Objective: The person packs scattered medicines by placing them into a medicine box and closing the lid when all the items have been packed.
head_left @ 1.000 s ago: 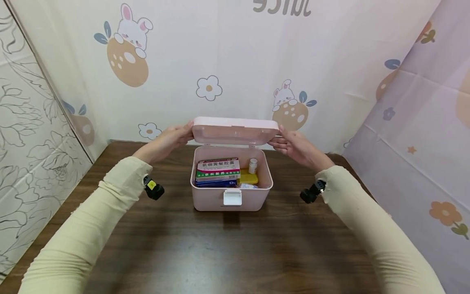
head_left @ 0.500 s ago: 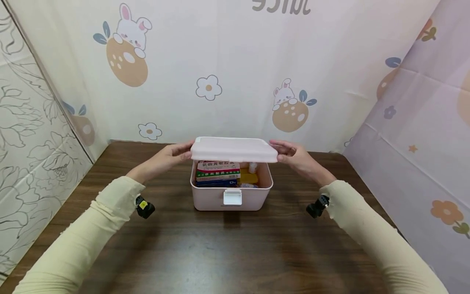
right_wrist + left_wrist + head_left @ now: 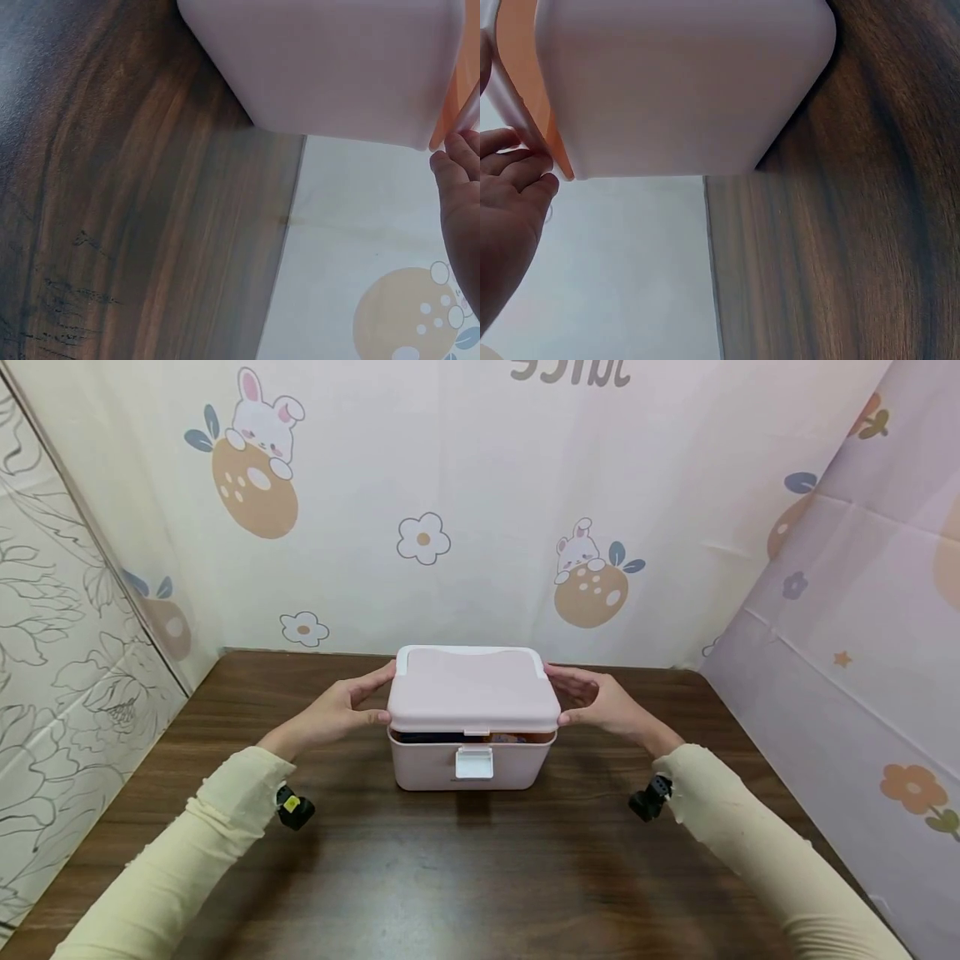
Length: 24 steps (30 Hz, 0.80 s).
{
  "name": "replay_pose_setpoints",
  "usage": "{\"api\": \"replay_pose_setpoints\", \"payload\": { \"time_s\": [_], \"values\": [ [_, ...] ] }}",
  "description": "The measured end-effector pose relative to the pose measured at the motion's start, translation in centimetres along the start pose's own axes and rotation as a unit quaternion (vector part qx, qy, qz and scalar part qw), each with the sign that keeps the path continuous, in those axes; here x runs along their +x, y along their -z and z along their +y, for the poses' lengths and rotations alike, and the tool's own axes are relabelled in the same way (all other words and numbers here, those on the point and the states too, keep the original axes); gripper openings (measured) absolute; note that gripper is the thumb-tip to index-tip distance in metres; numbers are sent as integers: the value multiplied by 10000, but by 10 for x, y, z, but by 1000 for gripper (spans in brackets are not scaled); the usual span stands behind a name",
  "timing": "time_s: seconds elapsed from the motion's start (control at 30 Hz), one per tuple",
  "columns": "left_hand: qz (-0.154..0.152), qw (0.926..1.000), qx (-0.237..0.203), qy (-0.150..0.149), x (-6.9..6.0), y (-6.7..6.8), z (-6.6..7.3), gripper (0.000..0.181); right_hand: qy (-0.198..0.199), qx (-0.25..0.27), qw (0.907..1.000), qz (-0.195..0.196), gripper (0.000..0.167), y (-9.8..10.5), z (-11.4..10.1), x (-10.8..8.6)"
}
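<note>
A pale pink storage box (image 3: 420, 768) stands on the table with its hinged lid (image 3: 476, 689) tilted nearly down. A narrow gap at the front still shows dark and coloured contents. My left hand (image 3: 341, 706) holds the lid's left end, thumb near the front corner and fingers farther back. On the opposite end, my right hand (image 3: 607, 702) grips the lid in the same way. Both wrist views show fingertips (image 3: 529, 169) at the lid's edge beside an orange-looking gap. A white latch (image 3: 475, 763) hangs on the box front.
The dark wooden table (image 3: 450, 868) extends around the box. Behind it hangs a white curtain (image 3: 495, 485) printed with rabbits and flowers. More printed sheets (image 3: 862, 693) close off the sides.
Both hands have swung the lid forward and down from standing open. The medicine boxes, small white bottle and yellow item inside are now mostly hidden beneath it. The box has stayed in place.
</note>
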State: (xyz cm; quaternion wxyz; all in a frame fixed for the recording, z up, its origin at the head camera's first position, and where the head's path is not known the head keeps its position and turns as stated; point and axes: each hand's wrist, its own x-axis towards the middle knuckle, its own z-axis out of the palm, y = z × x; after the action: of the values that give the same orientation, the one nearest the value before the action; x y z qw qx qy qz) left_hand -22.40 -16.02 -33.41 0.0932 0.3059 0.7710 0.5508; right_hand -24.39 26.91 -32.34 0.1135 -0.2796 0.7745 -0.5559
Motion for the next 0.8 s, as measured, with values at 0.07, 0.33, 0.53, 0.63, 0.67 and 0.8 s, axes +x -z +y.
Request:
{"api": "replay_pose_setpoints", "payload": {
  "time_s": [0.07, 0.33, 0.53, 0.63, 0.67, 0.8],
  "values": [
    [-3, 10000, 30, 13, -1, -1, -1, 77, 66, -147, 9999, -19, 82, 0, 1, -2],
    [-13, 9998, 150, -152, -5, -4, -4, 80, 299, -379, 9988, -64, 81, -3, 6, -4],
    [0, 9996, 233, -180, -7, -5, -4, 80, 454, -307, 9985, -70, 83, -5, 9, -5],
    [-41, 9997, 197, -109, -9, -6, -4, 80, 506, -275, 9983, -64, 84, -6, 10, -6],
    [-52, 9997, 193, -101, -10, -6, -4, 80, 524, -283, 9982, -55, 84, -7, 10, -6],
    [-72, 9997, 226, -116, -10, -6, -5, 80, 541, -342, 9979, -29, 84, -8, 10, -7]
  ]
}}
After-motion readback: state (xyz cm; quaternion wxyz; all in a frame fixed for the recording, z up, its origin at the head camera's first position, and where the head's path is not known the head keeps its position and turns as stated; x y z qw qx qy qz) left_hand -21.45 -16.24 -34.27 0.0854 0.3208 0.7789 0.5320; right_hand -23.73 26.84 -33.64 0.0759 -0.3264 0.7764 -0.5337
